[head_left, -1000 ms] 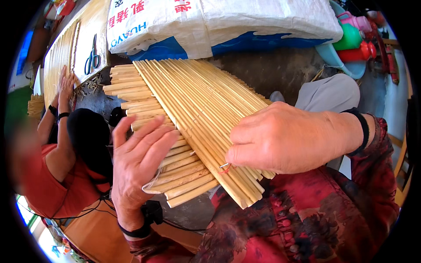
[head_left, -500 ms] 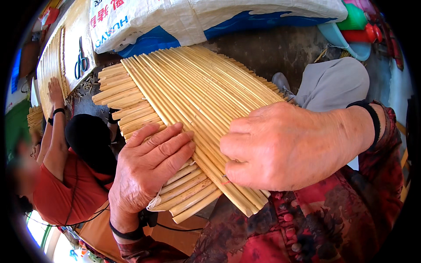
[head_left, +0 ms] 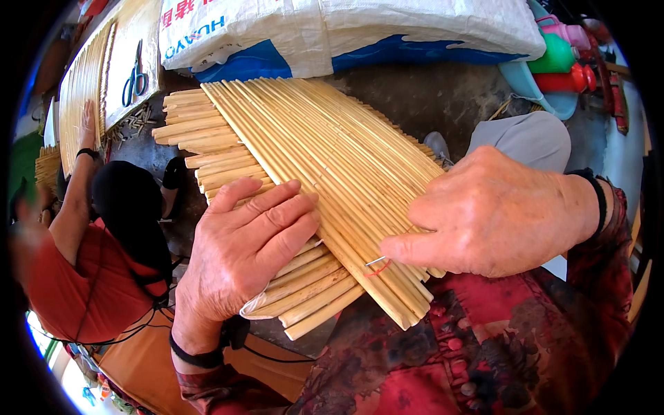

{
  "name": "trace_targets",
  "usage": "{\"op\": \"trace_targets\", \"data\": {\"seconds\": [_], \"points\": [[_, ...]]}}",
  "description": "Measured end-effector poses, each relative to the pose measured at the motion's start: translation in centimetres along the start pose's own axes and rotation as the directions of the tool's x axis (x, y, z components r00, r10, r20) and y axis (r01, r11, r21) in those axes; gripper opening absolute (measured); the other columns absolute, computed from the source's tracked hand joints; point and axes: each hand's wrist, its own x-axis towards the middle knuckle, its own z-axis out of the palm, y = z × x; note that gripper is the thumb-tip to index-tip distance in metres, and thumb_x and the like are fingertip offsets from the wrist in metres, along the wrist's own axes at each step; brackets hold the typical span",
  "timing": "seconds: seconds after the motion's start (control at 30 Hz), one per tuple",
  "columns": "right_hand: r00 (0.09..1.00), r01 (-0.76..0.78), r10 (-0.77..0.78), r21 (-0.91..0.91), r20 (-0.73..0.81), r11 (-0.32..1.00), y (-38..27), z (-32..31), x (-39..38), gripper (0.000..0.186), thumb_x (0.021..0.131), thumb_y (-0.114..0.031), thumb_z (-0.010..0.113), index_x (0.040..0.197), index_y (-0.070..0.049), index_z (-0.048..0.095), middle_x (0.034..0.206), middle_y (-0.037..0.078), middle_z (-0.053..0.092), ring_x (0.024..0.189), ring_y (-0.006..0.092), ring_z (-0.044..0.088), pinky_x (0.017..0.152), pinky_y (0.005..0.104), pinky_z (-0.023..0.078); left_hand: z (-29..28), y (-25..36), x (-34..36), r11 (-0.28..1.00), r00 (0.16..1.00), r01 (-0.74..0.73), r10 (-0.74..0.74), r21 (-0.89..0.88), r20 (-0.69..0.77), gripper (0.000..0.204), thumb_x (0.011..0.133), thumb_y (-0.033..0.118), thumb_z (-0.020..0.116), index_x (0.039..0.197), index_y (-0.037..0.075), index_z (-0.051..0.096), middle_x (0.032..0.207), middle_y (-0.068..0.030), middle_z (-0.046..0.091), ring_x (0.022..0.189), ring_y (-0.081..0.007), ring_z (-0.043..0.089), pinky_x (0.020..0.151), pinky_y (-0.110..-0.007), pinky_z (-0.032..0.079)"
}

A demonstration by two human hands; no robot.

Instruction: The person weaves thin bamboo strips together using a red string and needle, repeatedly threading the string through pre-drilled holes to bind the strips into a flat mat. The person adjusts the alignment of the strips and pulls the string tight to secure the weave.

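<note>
Left hand (head_left: pixel 252 238) lies across edge of mat (head_left: pixel 332 159), thicker sticks (head_left: pixel 315 294) jutting beneath. Right hand (head_left: pixel 484 214) over mat, fingertip at needle (head_left: pixel 375 261); red thread (head_left: pixel 379 270) just beside. Beyond, white sack (head_left: pixel 387 28); at left, scissors (head_left: pixel 135 81), co-worker's hand (head_left: pixel 88 124) on second mat (head_left: pixel 81 79).

Stalks (head_left: pixel 325 152) are straw-yellow with brown flecks; the needle (head_left: pixel 375 261) is silvery, the thread (head_left: pixel 379 270) red. The shirt (head_left: pixel 422 360) shows a dark floral pattern on red. The sack (head_left: pixel 373 28) is white and blue, the basin (head_left: pixel 523 83) pale blue.
</note>
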Motion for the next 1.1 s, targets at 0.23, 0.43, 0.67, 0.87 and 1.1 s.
{"op": "trace_targets", "data": {"seconds": [0.23,0.43,0.67,0.87,1.1], "points": [[1.0,-0.019,0.019,-0.041,-0.003,0.999,-1.1,-0.4,0.2,0.033,0.072,-0.014,0.067,0.104,-0.008,0.066,0.065,0.002,0.048,0.055,0.0174,0.055,0.042,0.0295,0.043,0.6,-0.4,0.0,0.998,0.996,-0.055,0.054,-0.011,-0.073,0.027,0.071,0.011,0.063,0.098,0.006,0.065,0.106,-0.0087,0.069,0.101,-0.0257,0.067,0.084,-0.04,0.049],[0.999,-0.012,0.015,-0.06,0.037,0.998,-1.3,-1.0,0.8,0.035,0.069,-0.016,0.066,0.102,-0.007,0.066,0.065,0.002,0.048,0.054,0.0178,0.055,0.042,0.0298,0.043,1.1,-0.6,-0.2,0.997,0.99,-0.076,0.072,-0.024,-0.124,0.026,0.07,0.012,0.063,0.094,0.005,0.064,0.102,-0.0094,0.069,0.097,-0.0259,0.068,0.078,-0.037,0.05],[1.0,-0.008,0.009,-0.06,0.021,0.998,-1.4,-0.3,0.9,0.036,0.067,-0.016,0.066,0.101,-0.004,0.066,0.065,0.002,0.048,0.054,0.0168,0.055,0.042,0.029,0.043,1.6,-1.0,-0.3,0.995,0.982,-0.097,0.095,-0.008,-0.165,0.022,0.069,0.012,0.064,0.089,0.005,0.064,0.098,-0.0091,0.07,0.093,-0.0255,0.069,0.076,-0.036,0.05],[0.996,0.011,-0.016,-0.055,-0.09,0.998,-2.0,1.2,0.7,0.036,0.067,-0.016,0.067,0.099,-0.001,0.066,0.065,0.002,0.05,0.053,0.0147,0.054,0.042,0.0281,0.042,2.2,-0.8,-0.5,0.995,0.973,-0.102,0.1,0.001,-0.206,0.02,0.068,0.012,0.065,0.086,0.004,0.064,0.095,-0.0092,0.071,0.091,-0.0253,0.07,0.074,-0.035,0.05],[0.994,0.003,-0.006,-0.023,-0.106,1.0,-1.9,1.6,0.8,0.033,0.067,-0.015,0.066,0.096,0.0,0.066,0.063,0.001,0.048,0.053,0.0149,0.053,0.04,0.0277,0.042,2.3,-0.9,-0.3,0.993,0.968,-0.119,0.118,0.007,-0.224,0.018,0.068,0.01,0.066,0.085,0.004,0.063,0.093,-0.0103,0.071,0.089,-0.0259,0.07,0.074,-0.034,0.051]]}}
